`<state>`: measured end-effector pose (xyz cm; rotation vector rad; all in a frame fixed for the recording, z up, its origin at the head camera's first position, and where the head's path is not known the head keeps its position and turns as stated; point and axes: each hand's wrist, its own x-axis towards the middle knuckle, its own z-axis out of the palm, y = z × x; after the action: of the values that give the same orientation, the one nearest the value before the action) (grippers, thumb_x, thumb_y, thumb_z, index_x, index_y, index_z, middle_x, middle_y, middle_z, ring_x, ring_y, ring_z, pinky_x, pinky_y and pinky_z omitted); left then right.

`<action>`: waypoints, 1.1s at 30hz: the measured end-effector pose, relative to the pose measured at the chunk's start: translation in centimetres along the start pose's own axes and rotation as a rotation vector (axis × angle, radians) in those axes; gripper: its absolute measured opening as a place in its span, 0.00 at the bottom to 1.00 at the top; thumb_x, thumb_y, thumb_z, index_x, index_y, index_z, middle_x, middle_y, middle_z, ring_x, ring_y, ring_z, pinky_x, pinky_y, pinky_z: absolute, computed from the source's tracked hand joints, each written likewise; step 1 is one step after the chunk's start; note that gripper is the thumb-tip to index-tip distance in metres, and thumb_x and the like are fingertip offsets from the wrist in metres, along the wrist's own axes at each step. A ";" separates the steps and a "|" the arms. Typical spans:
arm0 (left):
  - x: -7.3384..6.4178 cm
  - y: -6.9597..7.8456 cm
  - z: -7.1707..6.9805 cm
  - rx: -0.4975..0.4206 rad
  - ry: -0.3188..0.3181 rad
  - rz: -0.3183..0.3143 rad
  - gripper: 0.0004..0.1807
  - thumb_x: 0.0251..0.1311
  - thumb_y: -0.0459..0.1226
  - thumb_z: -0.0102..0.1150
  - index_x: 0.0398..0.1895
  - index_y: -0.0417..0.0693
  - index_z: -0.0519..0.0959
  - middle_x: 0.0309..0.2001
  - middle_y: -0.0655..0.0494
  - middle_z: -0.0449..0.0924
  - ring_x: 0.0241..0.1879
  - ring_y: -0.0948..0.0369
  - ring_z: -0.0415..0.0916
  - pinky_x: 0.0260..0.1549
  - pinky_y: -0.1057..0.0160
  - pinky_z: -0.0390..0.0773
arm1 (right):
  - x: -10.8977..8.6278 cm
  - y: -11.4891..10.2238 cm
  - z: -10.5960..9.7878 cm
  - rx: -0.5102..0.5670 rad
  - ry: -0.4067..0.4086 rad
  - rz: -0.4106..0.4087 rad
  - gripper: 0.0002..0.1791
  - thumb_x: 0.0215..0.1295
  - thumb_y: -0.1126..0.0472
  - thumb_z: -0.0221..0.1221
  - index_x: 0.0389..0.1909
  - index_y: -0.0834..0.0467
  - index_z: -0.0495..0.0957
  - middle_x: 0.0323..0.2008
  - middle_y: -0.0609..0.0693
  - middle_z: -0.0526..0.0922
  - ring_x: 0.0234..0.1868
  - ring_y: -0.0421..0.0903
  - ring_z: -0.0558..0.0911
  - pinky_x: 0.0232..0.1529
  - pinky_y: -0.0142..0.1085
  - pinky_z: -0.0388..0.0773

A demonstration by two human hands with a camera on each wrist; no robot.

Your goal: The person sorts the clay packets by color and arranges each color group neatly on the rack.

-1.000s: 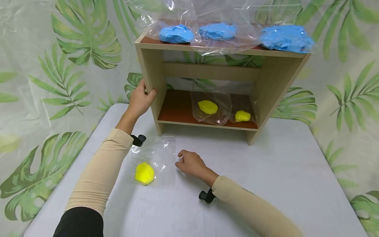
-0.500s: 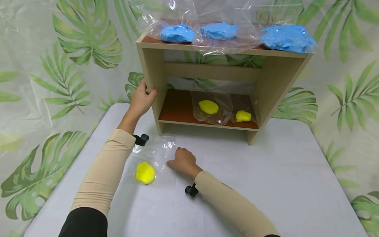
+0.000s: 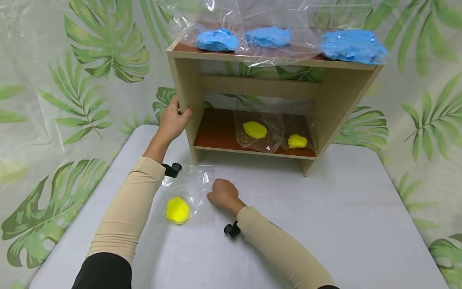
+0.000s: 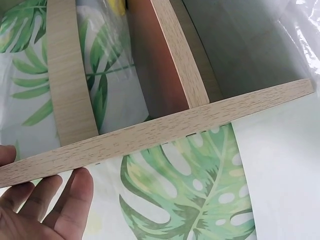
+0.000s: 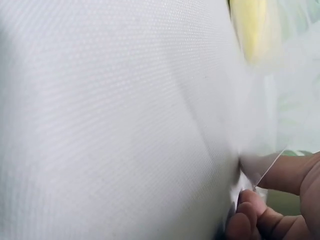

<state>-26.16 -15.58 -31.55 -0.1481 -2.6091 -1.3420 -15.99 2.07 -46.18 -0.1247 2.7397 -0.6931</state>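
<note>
My left hand [image 3: 172,122] grips the left side panel [image 4: 145,132] of a small wooden shelf [image 3: 223,151], thumb on the inner face and fingers along the outer one. On the table to the left, a clear plastic bag [image 3: 196,186] lies flat with a yellow clay-like lump [image 3: 178,210] inside. At the bag's right edge, my right hand [image 3: 224,194] pinches the film between thumb and curled fingers, close over the cloth. In the right wrist view the yellow lump [image 5: 252,30] shows blurred at the top.
Two bagged yellow lumps, one larger [image 3: 254,130] and one smaller [image 3: 297,141], sit on the lower shelf board. Along the top board lie blue lumps [image 3: 217,40] in clear bags. A leaf-patterned sheet [image 3: 108,40] hangs behind the white-covered table [image 3: 346,208].
My right hand has moved left onto the bag's edge and now pinches it, its fingers more curled. The left hand keeps its grip on the shelf.
</note>
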 end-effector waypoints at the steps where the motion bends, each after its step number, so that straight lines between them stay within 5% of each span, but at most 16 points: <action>1: 0.0 0.0 0.0 0.000 -0.006 -0.005 0.34 0.66 0.47 0.47 0.75 0.53 0.58 0.70 0.46 0.69 0.57 0.44 0.78 0.54 0.47 0.78 | 0.0 0.1 0.0 0.011 0.003 0.000 0.11 0.57 0.56 0.66 0.22 0.55 0.76 0.25 0.48 0.76 0.28 0.46 0.73 0.24 0.37 0.66; 11: -0.1 -0.2 -0.2 -0.018 -0.029 -0.020 0.34 0.66 0.47 0.48 0.75 0.54 0.57 0.70 0.47 0.68 0.58 0.45 0.77 0.54 0.47 0.78 | -0.7 1.2 -0.5 0.150 -0.002 -0.055 0.06 0.66 0.61 0.56 0.30 0.57 0.74 0.29 0.51 0.80 0.30 0.45 0.74 0.29 0.34 0.67; 15: -0.1 -0.3 -0.3 -0.014 -0.022 -0.024 0.34 0.66 0.48 0.48 0.75 0.53 0.58 0.71 0.47 0.68 0.59 0.44 0.77 0.55 0.46 0.78 | -0.9 2.2 -1.3 0.350 -0.078 0.011 0.05 0.69 0.65 0.52 0.40 0.64 0.74 0.32 0.55 0.83 0.25 0.43 0.76 0.24 0.31 0.70; 18: -0.1 -0.3 -0.3 -0.004 -0.013 -0.025 0.34 0.66 0.48 0.47 0.75 0.53 0.58 0.71 0.46 0.68 0.59 0.44 0.77 0.55 0.46 0.78 | -0.8 3.4 -1.7 0.510 -0.137 0.106 0.15 0.68 0.69 0.49 0.52 0.68 0.75 0.34 0.56 0.82 0.21 0.42 0.77 0.20 0.28 0.73; 22: 0.0 -0.2 -0.2 0.008 -0.009 -0.020 0.34 0.67 0.47 0.47 0.75 0.52 0.58 0.71 0.45 0.68 0.60 0.44 0.77 0.56 0.46 0.78 | -0.9 4.9 -2.4 0.601 -0.201 0.129 0.20 0.71 0.66 0.47 0.61 0.68 0.72 0.30 0.55 0.78 0.20 0.41 0.79 0.24 0.27 0.77; 25: 0.1 -0.1 -0.1 0.003 -0.010 -0.018 0.33 0.67 0.47 0.48 0.75 0.52 0.58 0.71 0.45 0.68 0.60 0.44 0.77 0.56 0.46 0.78 | -1.1 5.7 -2.9 0.564 -0.264 0.081 0.24 0.72 0.56 0.53 0.62 0.66 0.70 0.27 0.53 0.79 0.23 0.42 0.79 0.31 0.30 0.78; 28: 0.1 0.0 -0.1 -0.012 -0.010 -0.014 0.33 0.67 0.46 0.48 0.75 0.52 0.58 0.71 0.45 0.68 0.60 0.44 0.76 0.56 0.46 0.78 | -1.3 6.2 -3.2 0.459 -0.286 0.044 0.33 0.63 0.49 0.64 0.63 0.64 0.70 0.30 0.53 0.81 0.29 0.44 0.79 0.40 0.34 0.77; 33: 0.1 0.0 0.0 -0.021 -0.016 -0.009 0.33 0.67 0.46 0.48 0.75 0.52 0.57 0.71 0.46 0.67 0.61 0.44 0.76 0.56 0.45 0.78 | -2.0 6.5 -3.2 0.315 -0.246 0.008 0.32 0.48 0.52 0.74 0.52 0.63 0.77 0.42 0.53 0.80 0.40 0.47 0.76 0.45 0.39 0.76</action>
<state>-26.22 -15.57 -31.55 -0.1517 -2.6126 -1.3769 -15.16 9.57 -46.10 -0.1192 2.3650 -1.0222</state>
